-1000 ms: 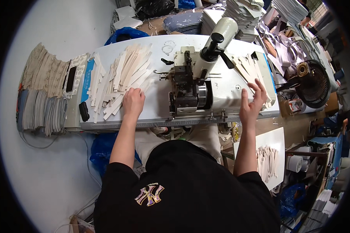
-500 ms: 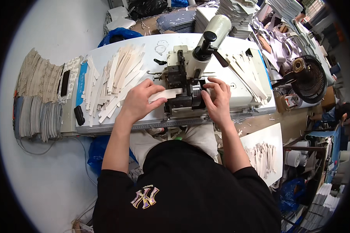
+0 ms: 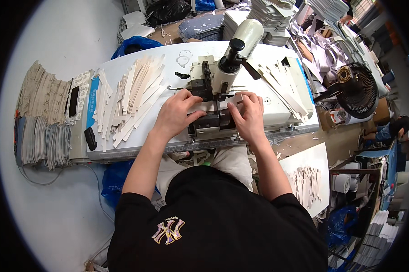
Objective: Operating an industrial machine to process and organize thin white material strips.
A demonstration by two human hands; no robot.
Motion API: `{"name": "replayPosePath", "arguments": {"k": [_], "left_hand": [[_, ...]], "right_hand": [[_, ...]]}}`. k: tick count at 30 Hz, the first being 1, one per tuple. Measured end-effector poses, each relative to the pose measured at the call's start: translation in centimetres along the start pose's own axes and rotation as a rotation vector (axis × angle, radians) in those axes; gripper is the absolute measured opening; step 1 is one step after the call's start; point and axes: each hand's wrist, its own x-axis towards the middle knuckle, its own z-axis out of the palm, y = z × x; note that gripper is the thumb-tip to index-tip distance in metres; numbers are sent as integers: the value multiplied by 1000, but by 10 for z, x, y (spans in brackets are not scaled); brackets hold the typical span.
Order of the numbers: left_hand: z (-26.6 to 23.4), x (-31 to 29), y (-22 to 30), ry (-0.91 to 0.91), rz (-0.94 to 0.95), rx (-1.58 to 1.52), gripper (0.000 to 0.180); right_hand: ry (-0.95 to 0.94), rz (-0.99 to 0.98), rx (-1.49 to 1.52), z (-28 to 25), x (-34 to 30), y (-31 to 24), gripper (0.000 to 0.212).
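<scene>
A pale strip (image 3: pixel 205 107) lies across the dark metal work plate of a cream and black bench machine (image 3: pixel 207 123). My left hand (image 3: pixel 173 114) is closed on the strip's left end, thumb below and fingers above. On the other side of the machine's post, my right hand (image 3: pixel 250 117) pinches the strip's right part between thumb and fingers. The middle of the strip is partly hidden under the machine head (image 3: pixel 226 75). Left of the machine, a fanned pile of pale strips (image 3: pixel 138 93) covers the white table (image 3: pixel 175 68). More strips (image 3: pixel 284 93) rest on its right side.
Stacks of grey and beige sheets (image 3: pixel 43 136) stand at the far left, beside a phone (image 3: pixel 74 101). A black fan (image 3: pixel 356 88) stands to the right. Strips lie on a white board (image 3: pixel 320 158) by my right elbow. Another person (image 3: pixel 386 129) is at far right.
My left hand has moved right, up to the machine, carrying the strip in under its head. My right hand has shifted slightly left and now grips the strip's right part.
</scene>
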Motion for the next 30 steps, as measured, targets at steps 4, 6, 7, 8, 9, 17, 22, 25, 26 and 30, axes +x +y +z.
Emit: {"name": "replayPosePath", "arguments": {"k": [4, 6, 7, 8, 9, 17, 22, 25, 26, 30], "left_hand": [[3, -4, 2, -9, -72, -46, 35], [5, -6, 2, -22, -104, -61, 37], [5, -7, 1, -15, -97, -58, 37], [6, -10, -1, 14, -88, -64, 36], [8, -12, -3, 41, -77, -72, 35], [22, -73, -51, 44, -372, 198, 32], [40, -105, -64, -101, -531, 223, 32], [39, -109, -70, -108, -623, 88, 31], [36, -111, -72, -110, -648, 104, 31], [31, -107, -76, -152, -630, 114, 28]], "right_hand": [[69, -7, -61, -17, -2, 12, 21], [186, -2, -35, -36, -4, 21, 20], [183, -1, -47, -47, -6, 26, 20], [230, 35, -18, -58, -8, 33, 20], [283, 57, 27, -68, -10, 40, 21], [480, 568, -218, -97, -10, 105, 34], [562, 456, -346, -91, -20, 91, 44], [645, 405, -378, -90, -21, 74, 48], [629, 357, -375, -90, -21, 68, 46], [567, 202, -332, -82, -19, 52, 42]]}}
